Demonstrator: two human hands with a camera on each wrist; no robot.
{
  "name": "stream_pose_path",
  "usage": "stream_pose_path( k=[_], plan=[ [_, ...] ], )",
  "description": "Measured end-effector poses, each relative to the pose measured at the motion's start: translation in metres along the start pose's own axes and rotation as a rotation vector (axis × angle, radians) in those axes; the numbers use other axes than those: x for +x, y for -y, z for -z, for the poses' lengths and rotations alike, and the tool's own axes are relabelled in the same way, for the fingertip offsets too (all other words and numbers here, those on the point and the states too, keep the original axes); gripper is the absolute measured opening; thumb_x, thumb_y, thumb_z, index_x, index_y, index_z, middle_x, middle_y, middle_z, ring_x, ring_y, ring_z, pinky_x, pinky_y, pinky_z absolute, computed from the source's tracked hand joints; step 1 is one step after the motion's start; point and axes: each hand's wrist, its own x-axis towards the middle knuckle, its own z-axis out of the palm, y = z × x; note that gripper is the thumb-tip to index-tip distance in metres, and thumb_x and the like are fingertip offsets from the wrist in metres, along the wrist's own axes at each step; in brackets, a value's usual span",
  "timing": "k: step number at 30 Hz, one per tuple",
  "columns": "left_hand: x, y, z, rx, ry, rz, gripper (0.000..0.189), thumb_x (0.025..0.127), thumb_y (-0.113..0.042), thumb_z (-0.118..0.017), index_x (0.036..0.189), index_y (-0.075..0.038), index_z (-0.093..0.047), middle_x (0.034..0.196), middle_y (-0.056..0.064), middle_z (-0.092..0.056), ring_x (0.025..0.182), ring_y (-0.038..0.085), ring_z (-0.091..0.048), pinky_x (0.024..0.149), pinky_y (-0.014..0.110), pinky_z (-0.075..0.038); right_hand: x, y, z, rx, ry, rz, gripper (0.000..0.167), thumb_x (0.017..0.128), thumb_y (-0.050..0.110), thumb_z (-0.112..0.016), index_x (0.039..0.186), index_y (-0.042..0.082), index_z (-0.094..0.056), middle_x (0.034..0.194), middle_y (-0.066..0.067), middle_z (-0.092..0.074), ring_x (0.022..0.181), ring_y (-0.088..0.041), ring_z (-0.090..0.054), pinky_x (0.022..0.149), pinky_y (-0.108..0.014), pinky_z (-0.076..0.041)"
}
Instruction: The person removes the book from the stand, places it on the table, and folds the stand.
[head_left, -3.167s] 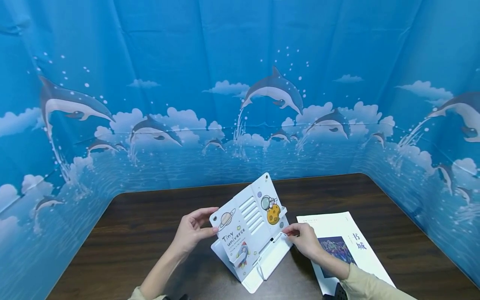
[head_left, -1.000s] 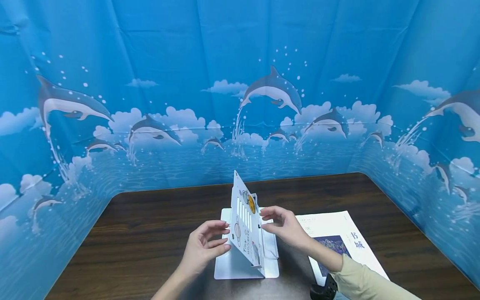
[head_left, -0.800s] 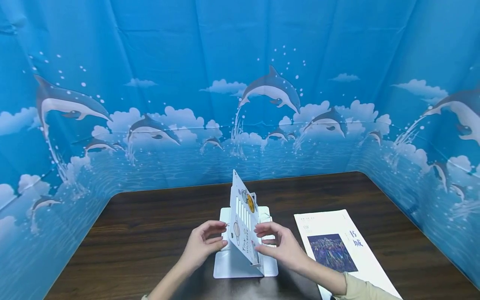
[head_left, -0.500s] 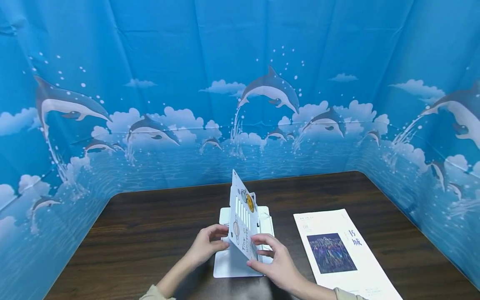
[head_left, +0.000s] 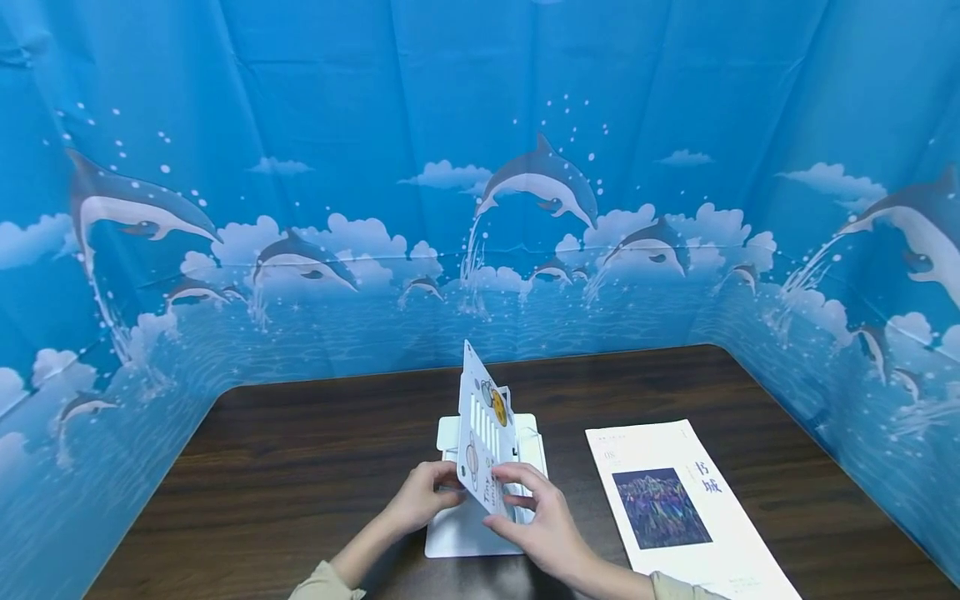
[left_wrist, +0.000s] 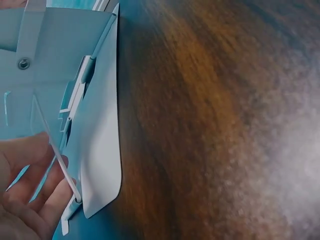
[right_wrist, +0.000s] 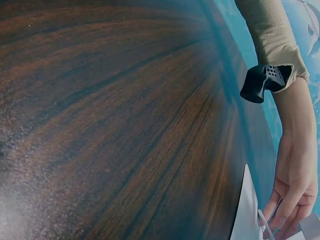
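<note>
A white book stand [head_left: 482, 400] printed with space cartoons stands with its panel raised above a flat base [head_left: 457, 540]. My left hand [head_left: 422, 497] is behind the panel in the head view. In the left wrist view, the left fingers pinch a thin white wire support leg [left_wrist: 60, 162] at the panel's back. My right hand [head_left: 549, 525] holds the panel's lower front part with curved thumb and fingers, which cover some of the lettering. The right wrist view shows the left hand [right_wrist: 296, 172] at the wire beside the base.
A white book [head_left: 690, 508] with a dark picture on its cover lies to the right of the stand. The dark wooden table [head_left: 315, 467] ends at a blue dolphin-print curtain [head_left: 360, 183] at the back and sides.
The stand turned from facing me to edge-on, with its base on the table. The left hand slid behind the panel; the right hand moved from its right side down to the lower front.
</note>
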Motion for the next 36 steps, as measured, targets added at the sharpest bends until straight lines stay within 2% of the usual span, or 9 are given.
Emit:
stream_pose_path(
  k=[4,7,12,13,17,20,24,26,36],
  plan=[
    [0.001,-0.001,0.000,0.035,-0.019,-0.002,0.018,0.077,0.004,-0.063,0.096,0.004,-0.065,0.087,0.012,-0.067,0.079,0.019,-0.064,0.069,0.024,-0.052,0.000,0.000,-0.003,-0.017,-0.010,0.038,0.044,0.070,0.009,-0.075,0.111,0.004,-0.059,0.114,-0.012,-0.055,0.100,-0.024,-0.055,0.077,-0.029,-0.052],
    [-0.001,-0.006,0.002,0.044,-0.024,0.000,0.018,0.076,0.007,-0.062,0.094,0.005,-0.065,0.086,0.013,-0.067,0.077,0.019,-0.064,0.068,0.023,-0.052,0.000,0.002,-0.004,-0.016,-0.018,0.021,0.044,0.070,0.005,-0.075,0.111,0.003,-0.059,0.115,-0.012,-0.055,0.101,-0.027,-0.055,0.077,-0.028,-0.052],
    [-0.003,0.000,0.007,-0.020,-0.005,0.007,0.020,0.074,0.012,-0.063,0.094,0.010,-0.064,0.086,0.019,-0.066,0.078,0.029,-0.065,0.067,0.025,-0.053,0.000,0.004,-0.005,0.000,-0.017,-0.023,0.044,0.070,0.004,-0.075,0.111,0.003,-0.059,0.115,-0.013,-0.054,0.103,-0.029,-0.054,0.078,-0.027,-0.051],
    [-0.002,0.007,0.008,-0.036,0.000,0.009,0.021,0.073,0.012,-0.063,0.094,0.010,-0.064,0.087,0.020,-0.066,0.078,0.029,-0.065,0.067,0.025,-0.053,0.000,0.004,-0.005,0.005,-0.016,-0.028,0.043,0.071,0.005,-0.075,0.111,0.003,-0.059,0.115,-0.013,-0.054,0.103,-0.029,-0.054,0.079,-0.026,-0.051],
    [-0.004,0.013,0.012,-0.071,0.009,0.030,0.021,0.071,0.015,-0.063,0.092,0.012,-0.063,0.086,0.022,-0.066,0.078,0.031,-0.065,0.065,0.026,-0.053,0.000,0.003,-0.005,0.016,-0.008,-0.039,0.042,0.071,0.007,-0.074,0.111,0.004,-0.060,0.115,-0.012,-0.054,0.103,-0.026,-0.054,0.080,-0.026,-0.050],
    [-0.004,0.014,0.012,0.001,0.017,0.034,0.021,0.070,0.015,-0.064,0.090,0.008,-0.066,0.085,0.017,-0.067,0.075,0.024,-0.065,0.064,0.024,-0.052,0.000,0.002,-0.006,0.015,-0.004,-0.043,0.042,0.071,0.007,-0.074,0.111,0.004,-0.060,0.115,-0.011,-0.054,0.104,-0.024,-0.054,0.080,-0.026,-0.050],
    [-0.003,0.011,0.009,0.166,0.030,-0.033,0.019,0.070,0.011,-0.066,0.087,0.002,-0.069,0.080,0.008,-0.068,0.069,0.011,-0.061,0.060,0.021,-0.050,0.000,0.003,-0.006,0.004,-0.028,-0.031,0.041,0.071,0.003,-0.073,0.110,0.005,-0.062,0.113,-0.011,-0.055,0.104,-0.021,-0.053,0.079,-0.027,-0.051],
    [-0.001,0.011,0.008,0.208,0.026,-0.060,0.017,0.071,0.010,-0.066,0.086,0.002,-0.069,0.078,0.006,-0.067,0.066,0.007,-0.058,0.059,0.021,-0.049,0.000,0.004,-0.006,-0.004,-0.041,-0.020,0.040,0.070,0.001,-0.073,0.109,0.004,-0.062,0.112,-0.011,-0.056,0.104,-0.021,-0.053,0.078,-0.027,-0.051],
    [-0.002,0.010,0.008,0.181,-0.024,-0.057,0.015,0.072,0.012,-0.065,0.082,0.001,-0.065,0.074,0.005,-0.064,0.066,0.008,-0.058,0.059,0.021,-0.050,-0.004,0.006,-0.008,-0.033,-0.129,-0.014,0.043,0.067,-0.010,-0.069,0.107,0.005,-0.063,0.109,-0.008,-0.057,0.101,-0.020,-0.055,0.075,-0.026,-0.052]
  ],
)
